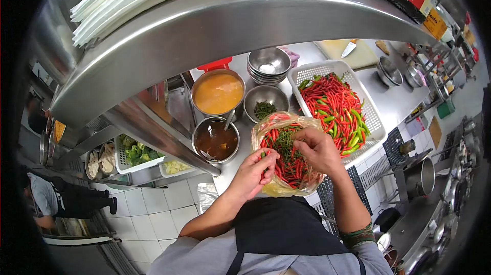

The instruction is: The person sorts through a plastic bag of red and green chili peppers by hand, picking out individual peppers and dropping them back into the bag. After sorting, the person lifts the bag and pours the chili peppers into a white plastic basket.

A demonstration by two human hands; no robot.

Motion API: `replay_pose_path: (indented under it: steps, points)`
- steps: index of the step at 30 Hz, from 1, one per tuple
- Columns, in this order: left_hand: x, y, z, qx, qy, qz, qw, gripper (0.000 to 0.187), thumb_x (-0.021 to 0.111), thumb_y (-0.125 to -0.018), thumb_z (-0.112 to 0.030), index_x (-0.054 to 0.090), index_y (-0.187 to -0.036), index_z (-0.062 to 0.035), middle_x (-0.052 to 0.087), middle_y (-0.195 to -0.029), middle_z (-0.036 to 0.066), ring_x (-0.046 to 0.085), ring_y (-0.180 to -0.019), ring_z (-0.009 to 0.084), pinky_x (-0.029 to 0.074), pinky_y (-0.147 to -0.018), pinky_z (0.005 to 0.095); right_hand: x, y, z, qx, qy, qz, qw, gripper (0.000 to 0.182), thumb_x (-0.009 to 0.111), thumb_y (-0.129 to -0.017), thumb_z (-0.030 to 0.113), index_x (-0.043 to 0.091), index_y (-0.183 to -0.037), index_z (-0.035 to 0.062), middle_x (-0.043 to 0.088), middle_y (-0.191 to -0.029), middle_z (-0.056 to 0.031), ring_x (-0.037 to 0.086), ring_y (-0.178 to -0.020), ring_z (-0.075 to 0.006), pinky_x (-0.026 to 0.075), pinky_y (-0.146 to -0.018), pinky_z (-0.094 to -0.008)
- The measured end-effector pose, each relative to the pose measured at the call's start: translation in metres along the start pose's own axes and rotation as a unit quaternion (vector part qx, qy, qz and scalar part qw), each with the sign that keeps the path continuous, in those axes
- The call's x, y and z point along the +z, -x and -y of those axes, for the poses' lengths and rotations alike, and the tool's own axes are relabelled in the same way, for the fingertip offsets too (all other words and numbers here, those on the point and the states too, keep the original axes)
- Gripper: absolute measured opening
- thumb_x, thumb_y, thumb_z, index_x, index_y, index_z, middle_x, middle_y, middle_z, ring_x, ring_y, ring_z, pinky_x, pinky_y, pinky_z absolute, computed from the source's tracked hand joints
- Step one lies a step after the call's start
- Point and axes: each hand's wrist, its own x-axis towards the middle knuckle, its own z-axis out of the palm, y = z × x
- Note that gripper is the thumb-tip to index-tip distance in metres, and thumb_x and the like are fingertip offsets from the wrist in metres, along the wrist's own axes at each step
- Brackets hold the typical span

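Observation:
My left hand (254, 172) is closed at the left rim of a clear plastic bag (240, 191), with bits of red chili pepper showing between its fingers. Red chilies and a heap of thin green stems (290, 144) fill the open bag. Over the bag's right side, my right hand (321, 153) has thumb and fingertips pinched together; whatever is between them is too small to name. Just beyond the bag, a steel bowl (254, 96) contains more green stems. A white perforated basket (376, 116) of red and green chilies (335, 106) stands to the right.
On the left are a pot of orange liquid (219, 91) and a pot of dark liquid with a ladle (216, 139). Stacked steel bowls (268, 63) stand behind. A steel shelf (245, 17) arches above the counter. Another person (48, 193) is at far left.

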Motion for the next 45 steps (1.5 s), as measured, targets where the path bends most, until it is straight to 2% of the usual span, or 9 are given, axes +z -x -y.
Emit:
replay_pose_path:
  steps: [2, 5, 12, 15, 18, 22, 30, 39, 45]
  points:
    - [-0.001, -0.003, -0.003, 0.001, -0.027, -0.005, 1.000, 0.016, 0.055, -0.101, -0.017, 0.056, -0.110, -0.0050, 0.046, -0.076, -0.002, 0.041, -0.060, 0.0057, 0.029, -0.048, 0.0186, -0.001, 0.002, -0.013, 0.009, -0.165, 0.037, 0.986, 0.006, 0.066, -0.091, 0.006, 0.062, -0.094, 0.0020, 0.064, -0.081, 0.0016, 0.055, -0.066, -0.0024, 0.044, -0.058, -0.0227]
    - [0.012, -0.004, -0.005, -0.007, -0.078, 0.006, 0.997, 0.015, 0.055, -0.101, -0.019, 0.056, -0.108, -0.0055, 0.045, -0.075, -0.003, 0.040, -0.060, 0.0048, 0.029, -0.047, 0.0184, -0.003, 0.008, 0.003, 0.055, -0.322, 0.099, 0.940, 0.004, 0.065, -0.092, 0.004, 0.061, -0.094, 0.0026, 0.066, -0.084, 0.0007, 0.057, -0.069, -0.0045, 0.046, -0.062, -0.0225]
    - [0.009, -0.009, 0.001, -0.036, -0.106, 0.054, 0.992, 0.015, 0.055, -0.102, -0.023, 0.055, -0.101, -0.0079, 0.045, -0.076, -0.003, 0.040, -0.060, 0.0042, 0.029, -0.047, 0.0179, 0.017, 0.012, 0.002, 0.026, -0.392, 0.101, 0.914, 0.002, 0.063, -0.093, 0.001, 0.061, -0.092, 0.0021, 0.066, -0.090, -0.0023, 0.062, -0.079, -0.0091, 0.052, -0.073, -0.0264]
    - [0.006, -0.011, 0.000, -0.056, -0.072, 0.058, 0.994, 0.017, 0.054, -0.102, -0.024, 0.053, -0.097, -0.0087, 0.045, -0.077, -0.003, 0.040, -0.060, 0.0046, 0.029, -0.047, 0.0180, 0.028, 0.015, 0.004, -0.070, -0.290, 0.010, 0.954, 0.006, 0.064, -0.089, -0.002, 0.061, -0.091, 0.0012, 0.064, -0.090, -0.0070, 0.065, -0.078, -0.0159, 0.053, -0.072, -0.0298]
    - [0.013, -0.010, -0.003, -0.064, -0.009, 0.047, 0.997, 0.019, 0.053, -0.103, -0.025, 0.051, -0.092, -0.0089, 0.045, -0.077, -0.003, 0.041, -0.060, 0.0054, 0.029, -0.046, 0.0181, 0.029, 0.020, 0.026, -0.241, 0.147, -0.145, 0.948, 0.013, 0.066, -0.081, -0.006, 0.061, -0.090, 0.0011, 0.059, -0.090, -0.0131, 0.065, -0.078, -0.0275, 0.053, -0.071, -0.0349]
    - [0.017, -0.007, -0.005, -0.051, 0.025, 0.038, 0.998, 0.018, 0.052, -0.102, -0.023, 0.051, -0.092, -0.0076, 0.047, -0.078, 0.000, 0.043, -0.061, 0.0069, 0.030, -0.046, 0.0188, 0.029, 0.011, 0.010, -0.156, 0.168, -0.201, 0.952, 0.016, 0.064, -0.076, -0.004, 0.063, -0.090, 0.0020, 0.058, -0.090, -0.0160, 0.062, -0.085, -0.0356, 0.050, -0.071, -0.0446]
    - [-0.005, -0.004, -0.014, 0.011, 0.039, 0.079, 0.996, 0.014, 0.051, -0.089, -0.012, 0.053, -0.100, -0.0026, 0.054, -0.086, 0.009, 0.048, -0.064, 0.0122, 0.033, -0.046, 0.0217, 0.039, 0.029, -0.009, -0.075, 0.313, 0.035, 0.946, 0.016, 0.071, -0.075, 0.017, 0.068, -0.086, 0.0051, 0.058, -0.095, -0.0128, 0.058, -0.094, -0.0317, 0.046, -0.086, -0.0430]
    - [-0.009, -0.006, -0.012, 0.036, 0.015, 0.040, 0.998, 0.019, 0.049, -0.102, -0.022, 0.054, -0.105, -0.0036, 0.054, -0.086, 0.005, 0.047, -0.064, 0.0093, 0.033, -0.046, 0.0205, 0.011, 0.020, -0.004, -0.102, 0.174, 0.012, 0.979, 0.009, 0.064, -0.080, 0.008, 0.062, -0.087, 0.0031, 0.063, -0.083, -0.0154, 0.063, -0.084, -0.0364, 0.050, -0.076, -0.0453]
    - [0.004, -0.016, -0.017, 0.088, -0.225, -0.039, 0.970, 0.018, 0.060, -0.098, -0.017, 0.062, -0.109, -0.0034, 0.059, -0.083, 0.001, 0.050, -0.067, 0.0062, 0.041, -0.056, 0.0207, -0.017, 0.016, 0.017, -0.133, 0.177, 0.078, 0.972, 0.016, 0.063, -0.082, 0.005, 0.064, -0.097, 0.0034, 0.065, -0.090, -0.0160, 0.064, -0.088, -0.0359, 0.051, -0.077, -0.0432]
